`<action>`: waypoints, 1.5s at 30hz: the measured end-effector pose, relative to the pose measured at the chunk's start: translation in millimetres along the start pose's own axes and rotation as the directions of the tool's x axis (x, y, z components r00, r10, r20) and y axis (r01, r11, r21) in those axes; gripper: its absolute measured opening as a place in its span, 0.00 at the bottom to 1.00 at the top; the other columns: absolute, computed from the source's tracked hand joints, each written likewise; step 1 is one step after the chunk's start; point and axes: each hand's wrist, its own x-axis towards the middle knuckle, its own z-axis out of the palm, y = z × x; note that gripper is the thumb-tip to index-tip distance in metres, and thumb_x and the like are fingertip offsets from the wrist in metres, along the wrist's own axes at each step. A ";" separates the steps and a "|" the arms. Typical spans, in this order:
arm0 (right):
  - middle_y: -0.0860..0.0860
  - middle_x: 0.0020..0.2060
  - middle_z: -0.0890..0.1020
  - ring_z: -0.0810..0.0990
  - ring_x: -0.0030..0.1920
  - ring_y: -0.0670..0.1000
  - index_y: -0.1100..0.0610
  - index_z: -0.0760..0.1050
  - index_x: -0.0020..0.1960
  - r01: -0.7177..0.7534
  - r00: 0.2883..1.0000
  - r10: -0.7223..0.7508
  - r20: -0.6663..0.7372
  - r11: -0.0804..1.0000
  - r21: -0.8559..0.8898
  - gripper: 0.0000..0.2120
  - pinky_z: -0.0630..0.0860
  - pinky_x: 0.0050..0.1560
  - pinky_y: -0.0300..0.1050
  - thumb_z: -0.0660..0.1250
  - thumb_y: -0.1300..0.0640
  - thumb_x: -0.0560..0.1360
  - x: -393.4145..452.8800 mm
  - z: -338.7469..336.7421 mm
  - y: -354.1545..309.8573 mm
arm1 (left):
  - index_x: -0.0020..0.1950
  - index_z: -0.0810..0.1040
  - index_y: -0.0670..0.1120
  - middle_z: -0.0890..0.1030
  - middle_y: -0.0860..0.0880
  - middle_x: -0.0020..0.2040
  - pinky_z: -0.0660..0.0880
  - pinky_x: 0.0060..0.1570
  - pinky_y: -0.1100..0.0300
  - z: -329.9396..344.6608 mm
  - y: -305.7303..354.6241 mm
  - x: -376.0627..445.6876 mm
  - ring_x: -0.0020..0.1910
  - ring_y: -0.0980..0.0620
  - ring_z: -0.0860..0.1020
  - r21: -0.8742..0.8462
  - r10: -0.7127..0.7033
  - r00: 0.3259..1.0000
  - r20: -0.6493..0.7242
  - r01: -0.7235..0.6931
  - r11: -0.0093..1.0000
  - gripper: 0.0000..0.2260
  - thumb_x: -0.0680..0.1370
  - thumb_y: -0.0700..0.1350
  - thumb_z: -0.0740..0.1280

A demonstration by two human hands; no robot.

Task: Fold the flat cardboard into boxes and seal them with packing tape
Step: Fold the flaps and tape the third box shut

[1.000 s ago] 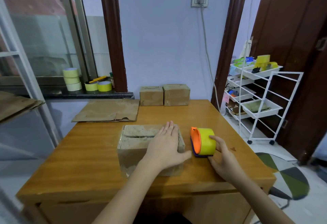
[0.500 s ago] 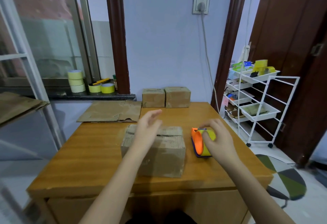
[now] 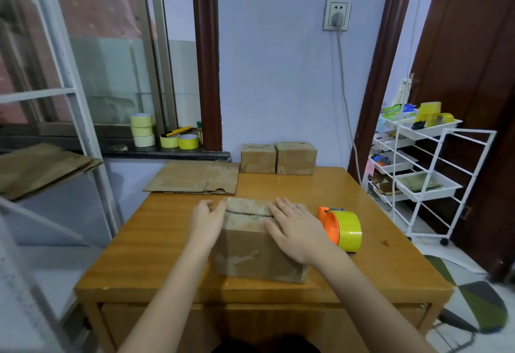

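Cardboard box [image 3: 257, 244] sits mid-table, flaps shut along an untaped seam. Left hand [image 3: 207, 220] cups its left edge, fingers loosely together; right hand [image 3: 295, 227] presses flat on top, fingers slightly spread. Best keep flaps flush; tape dispenser [image 3: 341, 227] waits right of the box.

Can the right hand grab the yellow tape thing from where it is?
Probably yes. The right hand lies flat on the box, and the tape dispenser stands on the table just beside it on that side, with nothing between them.
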 end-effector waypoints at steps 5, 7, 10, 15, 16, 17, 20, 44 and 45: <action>0.51 0.78 0.51 0.47 0.77 0.49 0.52 0.50 0.78 0.030 0.998 -0.028 0.059 0.999 -0.035 0.27 0.42 0.76 0.48 0.42 0.43 0.83 7.6 -9.1 6.7 | 0.60 0.77 0.39 0.81 0.44 0.55 0.73 0.59 0.48 -7.1 -3.1 5.1 0.55 0.46 0.77 -0.149 -0.100 0.993 0.061 0.108 0.983 0.18 0.79 0.51 0.65; 0.51 0.78 0.50 0.46 0.78 0.49 0.52 0.50 0.78 0.030 0.997 -0.025 0.079 0.998 -0.060 0.27 0.42 0.77 0.49 0.42 0.43 0.83 8.2 -11.5 6.2 | 0.56 0.79 0.39 0.82 0.45 0.52 0.74 0.55 0.52 -8.8 -2.8 5.5 0.50 0.49 0.77 -0.168 -0.102 0.993 0.066 0.112 0.979 0.14 0.80 0.49 0.64; 0.52 0.78 0.49 0.44 0.78 0.49 0.52 0.50 0.78 0.075 0.997 -0.072 0.032 0.989 -0.125 0.27 0.42 0.77 0.50 0.45 0.44 0.82 8.6 -16.0 -0.6 | 0.51 0.80 0.39 0.82 0.45 0.46 0.72 0.40 0.60 -9.9 -3.2 4.6 0.42 0.52 0.77 -0.226 -0.097 0.993 0.071 0.111 0.968 0.10 0.80 0.45 0.64; 0.51 0.78 0.50 0.47 0.77 0.48 0.53 0.51 0.78 0.172 0.985 -0.172 -0.015 0.985 -0.028 0.28 0.43 0.76 0.47 0.48 0.43 0.82 17.7 -10.4 -30.5 | 0.49 0.78 0.40 0.81 0.46 0.41 0.73 0.38 0.60 -9.6 -4.5 4.3 0.39 0.50 0.78 -0.317 -0.105 0.993 0.048 0.115 0.942 0.08 0.80 0.44 0.65; 0.52 0.78 0.51 0.47 0.77 0.49 0.53 0.50 0.78 0.161 0.987 -0.161 -0.001 0.987 -0.017 0.28 0.43 0.76 0.47 0.47 0.42 0.82 19.9 -5.7 -33.9 | 0.49 0.77 0.39 0.80 0.47 0.40 0.73 0.36 0.61 -9.4 -4.8 4.9 0.37 0.51 0.77 -0.328 -0.099 0.995 0.031 0.104 0.939 0.08 0.80 0.44 0.65; 0.52 0.78 0.51 0.47 0.77 0.49 0.53 0.50 0.78 0.147 0.989 -0.147 0.007 0.989 -0.012 0.29 0.43 0.76 0.47 0.46 0.41 0.82 21.4 -1.6 -35.6 | 0.48 0.77 0.39 0.79 0.48 0.38 0.71 0.34 0.62 -9.8 -4.7 5.0 0.35 0.52 0.76 -0.329 -0.087 0.996 0.013 0.087 0.940 0.08 0.80 0.44 0.65; 0.51 0.78 0.52 0.48 0.77 0.48 0.52 0.50 0.78 0.138 0.990 -0.138 -0.011 0.990 -0.008 0.29 0.43 0.76 0.46 0.45 0.40 0.82 22.5 4.4 -34.2 | 0.45 0.76 0.40 0.78 0.48 0.35 0.68 0.29 0.65 -11.0 -5.2 5.2 0.31 0.54 0.74 -0.292 -0.037 0.999 -0.023 0.029 0.956 0.08 0.80 0.43 0.64; 0.51 0.78 0.43 0.39 0.77 0.50 0.52 0.44 0.79 0.077 0.989 -0.078 0.122 0.997 0.019 0.32 0.39 0.76 0.53 0.44 0.37 0.80 28.0 0.8 -31.2 | 0.49 0.74 0.41 0.79 0.45 0.46 0.72 0.41 0.59 -2.0 -29.5 15.6 0.48 0.46 0.78 -0.129 -0.018 0.999 -0.047 0.012 0.992 0.08 0.80 0.46 0.63; 0.51 0.78 0.44 0.39 0.77 0.50 0.51 0.44 0.79 0.076 0.990 -0.078 0.116 0.997 0.015 0.32 0.39 0.76 0.53 0.44 0.37 0.80 27.8 1.2 -31.4 | 0.50 0.75 0.41 0.80 0.44 0.47 0.74 0.42 0.58 0.1 -29.6 13.4 0.47 0.47 0.78 -0.192 -0.053 0.998 -0.021 0.048 0.980 0.09 0.80 0.46 0.63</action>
